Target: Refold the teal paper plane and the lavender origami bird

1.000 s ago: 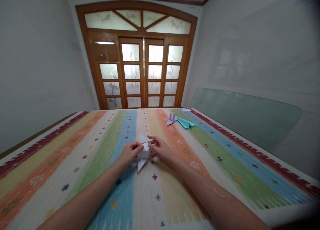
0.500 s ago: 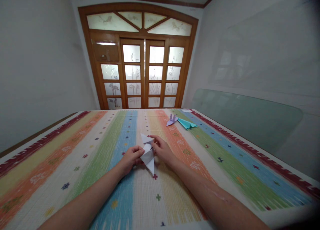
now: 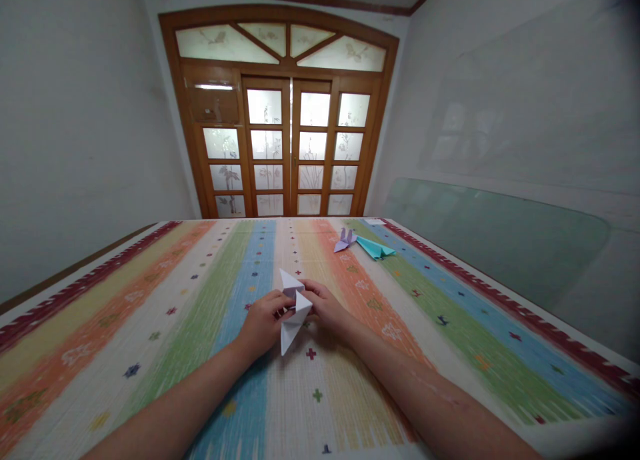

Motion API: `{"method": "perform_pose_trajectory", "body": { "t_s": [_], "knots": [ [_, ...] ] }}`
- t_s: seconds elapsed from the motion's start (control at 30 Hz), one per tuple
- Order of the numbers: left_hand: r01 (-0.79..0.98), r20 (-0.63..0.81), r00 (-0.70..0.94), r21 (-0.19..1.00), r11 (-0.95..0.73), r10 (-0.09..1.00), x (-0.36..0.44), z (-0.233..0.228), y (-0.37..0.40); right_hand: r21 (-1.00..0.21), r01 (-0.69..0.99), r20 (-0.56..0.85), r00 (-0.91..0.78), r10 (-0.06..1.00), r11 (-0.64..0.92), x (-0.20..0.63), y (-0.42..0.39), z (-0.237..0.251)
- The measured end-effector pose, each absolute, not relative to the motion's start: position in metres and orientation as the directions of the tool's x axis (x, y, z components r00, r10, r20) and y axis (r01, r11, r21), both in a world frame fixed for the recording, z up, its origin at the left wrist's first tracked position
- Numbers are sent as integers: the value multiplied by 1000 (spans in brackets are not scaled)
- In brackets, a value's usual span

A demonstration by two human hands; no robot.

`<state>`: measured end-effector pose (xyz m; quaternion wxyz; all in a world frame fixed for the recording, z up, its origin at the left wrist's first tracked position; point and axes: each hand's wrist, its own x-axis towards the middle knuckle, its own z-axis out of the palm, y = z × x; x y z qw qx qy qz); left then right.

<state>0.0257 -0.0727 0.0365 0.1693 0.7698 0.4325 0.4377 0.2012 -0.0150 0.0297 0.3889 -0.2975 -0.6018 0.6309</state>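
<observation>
A white folded paper figure (image 3: 293, 313) with pointed flaps is pinched between both my hands, just above a striped mat (image 3: 150, 313). My left hand (image 3: 263, 321) grips its left side with thumb and fingers closed. On the paper's right side, my right hand (image 3: 325, 307) presses its fingertips onto the top fold. One point of the paper sticks up behind my fingers and a longer one hangs down toward me.
A purple paper figure (image 3: 344, 240) and a teal folded paper (image 3: 374, 248) lie far on the mat to the right. A wooden glass-paned door (image 3: 285, 153) stands beyond the mat. A glass sheet (image 3: 490, 240) leans on the right wall.
The paper has turned in my hands: its long point now hangs lower left instead of right. Both hands have drawn closer together around it.
</observation>
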Motion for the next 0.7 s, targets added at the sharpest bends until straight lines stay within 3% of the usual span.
{"method": "perform_pose_trajectory", "body": {
  "t_s": [0.17,0.37,0.6,0.7],
  "knots": [
    [506,592,249,596,-624,767,19,41,-75,-990,-138,79,-548,833,3,200,-18,30],
    [552,626,232,545,-631,744,14,34,-71,-997,9,61,-472,880,74,203,-14,26],
    [605,661,222,483,-633,717,16,28,-67,-985,21,153,-355,922,171,205,-1,19],
    [573,636,245,514,-639,732,18,31,-68,-972,23,214,-313,925,232,208,6,17]
  ]
}}
